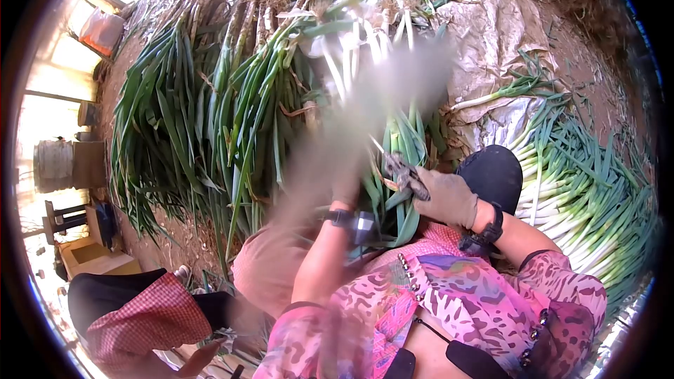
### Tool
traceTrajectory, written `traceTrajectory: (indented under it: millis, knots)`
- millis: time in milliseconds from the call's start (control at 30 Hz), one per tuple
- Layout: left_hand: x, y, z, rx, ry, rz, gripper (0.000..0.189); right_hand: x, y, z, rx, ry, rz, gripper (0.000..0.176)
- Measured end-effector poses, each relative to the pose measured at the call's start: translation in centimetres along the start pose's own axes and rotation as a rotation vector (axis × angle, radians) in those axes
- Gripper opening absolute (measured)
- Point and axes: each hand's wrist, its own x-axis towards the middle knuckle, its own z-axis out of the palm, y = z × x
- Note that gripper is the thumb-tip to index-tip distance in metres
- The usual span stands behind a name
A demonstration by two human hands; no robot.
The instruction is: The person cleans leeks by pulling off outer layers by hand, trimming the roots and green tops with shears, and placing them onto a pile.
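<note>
My right hand, in a tan glove with dark, dirty fingers, is closed beside the leaves of a green onion bunch. A thin pale piece sticks out past its fingertips; what it grips is too unclear to name. A grey-brown blur crosses the middle of the view and largely hides my left hand, which is left of those leaves, above a dark wrist strap. Its fingers cannot be made out. White stalks show at the top of the blur.
Long-leaved onions with roots lie in bundles at the left. Cleaned onions are heaped at the right. A crumpled sheet covers ground at the upper right. A cardboard box and part of another person are at the lower left.
</note>
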Motion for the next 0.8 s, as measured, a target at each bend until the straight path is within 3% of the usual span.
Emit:
traceTrajectory:
  millis: [133, 167, 300, 433, 600, 800]
  knots:
    - [-1.3, 0.4, 0.5, 0.036, 0.019, 0.012, 0.023, 2.9, -0.5, -1.9, 0.034, 0.053, -0.012, 0.06]
    - [-1.4, 0.9, 0.4, 0.046, 0.015, -0.015, 0.023, 2.8, -0.1, -1.2, 0.034, 0.163, -0.09, 0.048]
    - [-1.0, 1.4, 0.2, 0.06, 0.015, -0.104, 0.024, -0.4, -1.4, -1.8, 0.062, -0.064, -0.088, 0.04]
    - [-0.8, -0.2, -0.2, 0.065, -0.075, 0.058, 0.024, -2.8, -0.8, -0.1, 0.026, -0.084, -0.024, 0.046]
    - [-0.8, -0.1, -0.4, 0.105, -0.078, 0.02, 0.026, -2.7, -0.8, 0.9, 0.024, 0.027, -0.007, 0.053]
    - [-1.2, -0.9, -0.4, 0.152, -0.019, 0.03, 0.025, -0.6, -1.3, -0.9, 0.041, -0.004, -0.026, 0.054]
